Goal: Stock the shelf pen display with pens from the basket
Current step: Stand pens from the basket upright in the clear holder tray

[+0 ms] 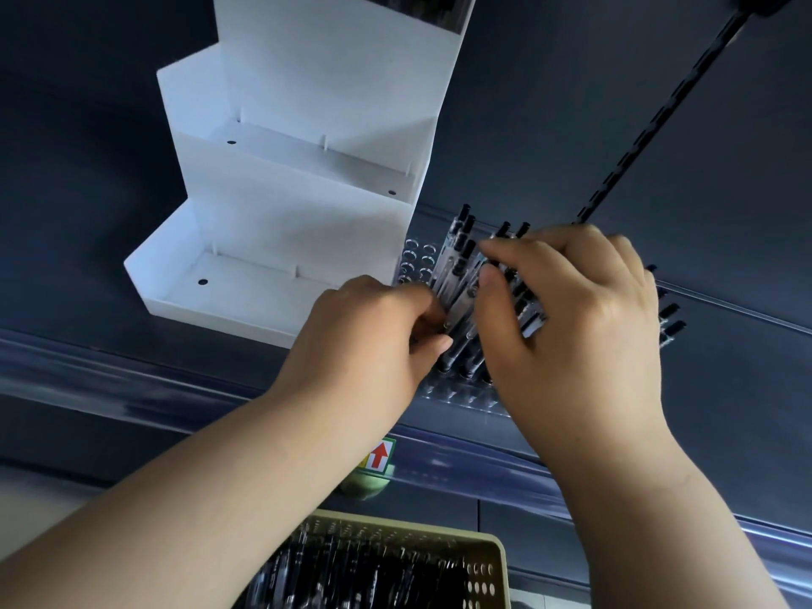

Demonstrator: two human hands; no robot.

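1 pen [452, 349] is pinched by the curled left hand [373, 331] right over the clear display rack [417, 261]. A bunch of pens [525, 307] is gripped in the curled right hand [571, 309], and the basket [492, 547] is parked below.

A clear plastic pen display with rows of round holes [417, 262] sits on the dark shelf. Black pens with clear barrels [460, 239] stand in its holes, packed close and leaning slightly, clicker ends up. The left hand [373, 331] and the right hand [571, 301] each grip some of them. Below, a khaki perforated plastic basket [485, 543] holds loose black pens [373, 578] lying in a heap.
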